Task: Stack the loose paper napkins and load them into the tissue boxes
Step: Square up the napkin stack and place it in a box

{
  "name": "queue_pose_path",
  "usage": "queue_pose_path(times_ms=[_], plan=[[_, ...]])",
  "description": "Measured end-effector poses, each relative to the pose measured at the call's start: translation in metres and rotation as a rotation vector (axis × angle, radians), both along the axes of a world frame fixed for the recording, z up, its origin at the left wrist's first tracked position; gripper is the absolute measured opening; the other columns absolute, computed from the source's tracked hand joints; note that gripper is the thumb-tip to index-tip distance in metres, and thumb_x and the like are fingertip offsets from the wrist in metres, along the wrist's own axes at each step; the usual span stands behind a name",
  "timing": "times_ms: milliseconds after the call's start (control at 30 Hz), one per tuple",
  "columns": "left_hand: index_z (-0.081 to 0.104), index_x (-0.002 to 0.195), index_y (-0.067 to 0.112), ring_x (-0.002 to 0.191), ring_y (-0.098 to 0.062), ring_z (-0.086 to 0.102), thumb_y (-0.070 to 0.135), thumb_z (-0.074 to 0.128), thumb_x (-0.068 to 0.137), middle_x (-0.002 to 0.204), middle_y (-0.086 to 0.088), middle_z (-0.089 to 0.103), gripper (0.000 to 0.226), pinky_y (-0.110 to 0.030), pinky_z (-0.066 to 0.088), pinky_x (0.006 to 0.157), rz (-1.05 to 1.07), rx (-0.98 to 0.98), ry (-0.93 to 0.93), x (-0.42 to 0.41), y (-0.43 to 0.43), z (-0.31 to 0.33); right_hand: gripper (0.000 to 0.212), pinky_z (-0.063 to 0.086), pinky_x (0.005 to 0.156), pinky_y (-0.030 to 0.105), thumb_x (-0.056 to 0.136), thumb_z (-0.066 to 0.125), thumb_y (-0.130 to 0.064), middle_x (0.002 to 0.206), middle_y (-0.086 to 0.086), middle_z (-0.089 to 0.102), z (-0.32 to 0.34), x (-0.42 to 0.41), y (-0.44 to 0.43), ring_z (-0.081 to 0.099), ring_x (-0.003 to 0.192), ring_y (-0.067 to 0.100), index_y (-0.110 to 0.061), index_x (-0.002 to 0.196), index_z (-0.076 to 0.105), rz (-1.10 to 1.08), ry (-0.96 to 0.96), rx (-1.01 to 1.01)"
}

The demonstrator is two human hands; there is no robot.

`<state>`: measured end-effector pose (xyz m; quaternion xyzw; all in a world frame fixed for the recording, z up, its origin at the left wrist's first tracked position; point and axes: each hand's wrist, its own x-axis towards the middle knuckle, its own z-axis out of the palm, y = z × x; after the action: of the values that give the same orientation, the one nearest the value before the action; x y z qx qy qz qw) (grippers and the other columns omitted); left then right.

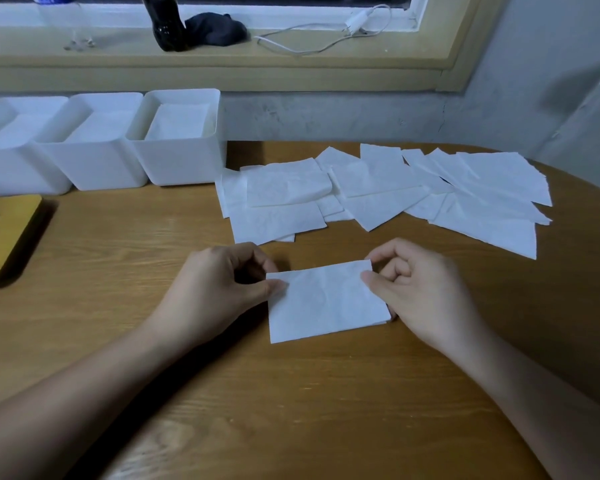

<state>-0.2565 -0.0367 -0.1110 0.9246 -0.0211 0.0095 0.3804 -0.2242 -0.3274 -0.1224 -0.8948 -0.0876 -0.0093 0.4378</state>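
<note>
"white napkin stack, where is it?"
"flat on the counter, between both hands. left hand pinches its left edge, right hand pinches its right edge. loose napkins lie beyond, tissue boxes far left."

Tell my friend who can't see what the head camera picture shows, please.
The left hand and the right hand pinch the ends of a small napkin stack lying on a wooden table. More loose napkins are spread out behind it, and three open white tissue boxes stand in a row at the back left.
</note>
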Motion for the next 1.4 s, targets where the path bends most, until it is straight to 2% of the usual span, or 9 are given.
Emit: queue_pose_path(times_ms=[100,300,500,633,733,900,1000,1200,1400], plan=[[0.074,0.09,0.035,0.086,0.002,0.071,0.035,0.091,0.083,0.084,0.022,0.075,0.018,-0.009,0.046,0.074,0.002,0.02,-0.022,0.001,-0.001,-0.001,0.017,0.046,0.063,0.01,0.093,0.083,-0.021,0.063,-0.01,0.069,0.0,-0.001,0.001,0.068,0.058,0.007,-0.027,0.103,0.07,-0.012,-0.06,-0.051],[0.069,0.096,0.038,0.087,0.003,0.07,0.045,0.093,0.079,0.085,0.024,0.075,0.031,-0.008,0.045,0.072,-0.001,0.057,-0.052,0.003,0.001,-0.004,0.037,0.045,0.068,0.005,0.089,0.087,-0.018,0.065,-0.008,0.065,-0.001,-0.002,0.001,0.065,0.064,0.008,-0.026,0.119,0.068,0.004,-0.143,-0.132],[0.067,0.099,0.038,0.084,0.001,0.069,0.043,0.089,0.084,0.084,0.022,0.074,0.027,-0.01,0.046,0.069,0.019,0.079,-0.096,0.015,0.008,-0.002,0.03,0.045,0.069,0.01,0.092,0.083,-0.019,0.066,-0.009,0.06,-0.004,0.003,-0.002,0.062,0.064,0.01,-0.025,0.118,0.07,0.003,-0.234,-0.131],[0.068,0.098,0.033,0.078,-0.002,0.068,0.038,0.084,0.091,0.079,0.016,0.071,0.018,-0.012,0.047,0.065,0.039,0.155,-0.239,0.042,0.013,0.0,0.021,0.049,0.063,0.018,0.095,0.08,-0.019,0.07,-0.009,0.059,-0.006,0.008,-0.002,0.06,0.063,0.016,-0.025,0.113,0.071,0.008,-0.275,-0.095],[0.07,0.102,0.028,0.074,-0.009,0.062,0.032,0.082,0.092,0.089,0.015,0.066,0.016,-0.031,0.053,0.065,0.017,0.286,-0.4,0.066,0.014,0.0,0.018,0.051,0.064,0.026,0.094,0.08,-0.016,0.07,-0.008,0.058,-0.009,0.012,-0.001,0.058,0.063,0.019,-0.024,0.109,0.072,0.007,-0.286,-0.074],[0.077,0.113,0.023,0.097,-0.024,0.062,0.036,0.082,0.09,0.11,0.002,0.066,0.028,-0.036,0.049,0.072,-0.06,0.529,-0.48,0.109,0.022,-0.004,0.016,0.052,0.065,0.031,0.095,0.079,-0.016,0.069,-0.007,0.058,-0.012,0.014,-0.002,0.058,0.063,0.02,-0.025,0.106,0.072,0.024,-0.268,-0.051],[0.079,0.107,0.024,0.097,-0.027,0.064,0.039,0.077,0.093,0.108,0.002,0.072,0.021,-0.042,0.05,0.08,-0.085,0.625,-0.491,0.12,0.026,-0.008,0.016,0.053,0.066,0.032,0.095,0.079,-0.016,0.07,-0.008,0.057,-0.013,0.014,-0.003,0.058,0.063,0.019,-0.027,0.104,0.072,0.024,-0.258,-0.036],[0.076,0.09,0.018,0.085,-0.03,0.068,0.035,0.061,0.097,0.086,0.0,0.071,0.024,-0.041,0.048,0.077,-0.053,0.623,-0.545,0.125,0.028,-0.015,0.015,0.052,0.064,0.032,0.094,0.079,-0.016,0.072,-0.008,0.059,-0.013,0.015,-0.001,0.058,0.064,0.02,-0.027,0.102,0.073,0.022,-0.244,-0.021],[0.07,0.092,0.018,0.084,-0.027,0.064,0.02,0.069,0.094,0.087,0.003,0.068,0.003,-0.043,0.045,0.076,-0.038,0.562,-0.607,0.113,0.023,-0.003,0.014,0.055,0.064,0.03,0.095,0.079,-0.016,0.078,-0.01,0.062,-0.011,0.014,-0.003,0.059,0.067,0.017,-0.026,0.104,0.074,0.017,-0.251,-0.015]])
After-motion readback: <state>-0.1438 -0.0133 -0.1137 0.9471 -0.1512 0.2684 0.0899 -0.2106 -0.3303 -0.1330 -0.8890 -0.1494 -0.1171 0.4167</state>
